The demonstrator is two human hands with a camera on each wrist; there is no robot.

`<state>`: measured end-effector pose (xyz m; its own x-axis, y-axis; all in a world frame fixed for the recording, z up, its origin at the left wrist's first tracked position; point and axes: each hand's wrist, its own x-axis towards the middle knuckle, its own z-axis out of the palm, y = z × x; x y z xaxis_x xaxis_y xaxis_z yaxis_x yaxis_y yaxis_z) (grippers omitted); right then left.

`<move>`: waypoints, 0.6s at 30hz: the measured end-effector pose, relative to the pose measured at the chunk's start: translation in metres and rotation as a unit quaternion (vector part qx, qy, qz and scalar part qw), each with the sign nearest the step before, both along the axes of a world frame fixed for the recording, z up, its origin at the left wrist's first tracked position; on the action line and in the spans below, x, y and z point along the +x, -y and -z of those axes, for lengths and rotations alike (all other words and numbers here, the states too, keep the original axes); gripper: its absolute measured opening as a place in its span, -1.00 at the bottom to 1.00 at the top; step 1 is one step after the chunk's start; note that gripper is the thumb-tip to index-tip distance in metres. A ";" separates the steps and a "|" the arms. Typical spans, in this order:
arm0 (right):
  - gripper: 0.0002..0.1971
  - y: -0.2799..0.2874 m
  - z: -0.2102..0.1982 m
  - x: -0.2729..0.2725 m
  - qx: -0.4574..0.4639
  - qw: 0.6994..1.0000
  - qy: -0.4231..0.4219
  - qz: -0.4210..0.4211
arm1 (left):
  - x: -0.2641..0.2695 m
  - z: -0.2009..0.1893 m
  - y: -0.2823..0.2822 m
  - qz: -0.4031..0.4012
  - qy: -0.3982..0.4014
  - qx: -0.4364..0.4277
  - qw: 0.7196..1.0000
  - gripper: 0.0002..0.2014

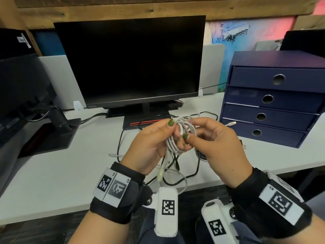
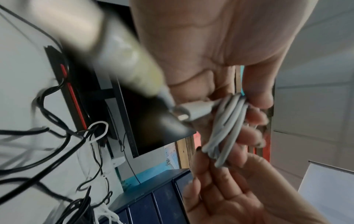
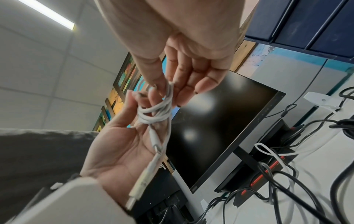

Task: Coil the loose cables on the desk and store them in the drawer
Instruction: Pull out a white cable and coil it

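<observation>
White cable (image 1: 181,136) mostly coiled, held mid-air above tabletop (image 1: 52,173), 6 o'clock of monitor (image 1: 130,62). Left hand (image 1: 151,143) grips coil, loops round fingers (image 2: 254,116). Right hand (image 1: 221,143) pinches coil's top with thumb and forefinger. Plug tail hangs loose. Black cables (image 1: 197,166) and second white one remain on tabletop. Drawer unit (image 1: 274,99) at 2 o'clock, drawers apparently all closed. Right wrist view shows dangling plug (image 3: 141,184); head view blurs it.

1. Loose black and white cables (image 1: 175,166) are sprawling over the surface (image 1: 61,173) beneath the hands.
2. The monitor (image 1: 130,62) is blocking the rear.
3. The drawer unit (image 1: 274,99), drawers closed, is walling the right side.
4. Bare surface is lying open at the left front.
</observation>
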<state>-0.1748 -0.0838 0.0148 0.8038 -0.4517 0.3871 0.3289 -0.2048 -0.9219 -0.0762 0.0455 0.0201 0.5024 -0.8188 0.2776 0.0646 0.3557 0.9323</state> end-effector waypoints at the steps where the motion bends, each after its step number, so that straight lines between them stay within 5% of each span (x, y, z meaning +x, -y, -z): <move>1: -0.71 0.000 -0.001 0.001 0.007 1.000 0.006 0.006 | 0.000 -0.001 0.000 -0.037 0.034 0.015 0.999 -0.71; 6: -0.70 0.006 -0.003 0.000 0.031 0.999 0.006 0.029 | 0.004 0.001 0.002 -0.243 0.236 0.085 0.937 -0.81; 18: -0.53 0.012 0.004 0.003 0.230 0.963 -0.059 -0.124 | 0.005 0.004 0.006 -0.302 0.355 0.114 0.877 -0.70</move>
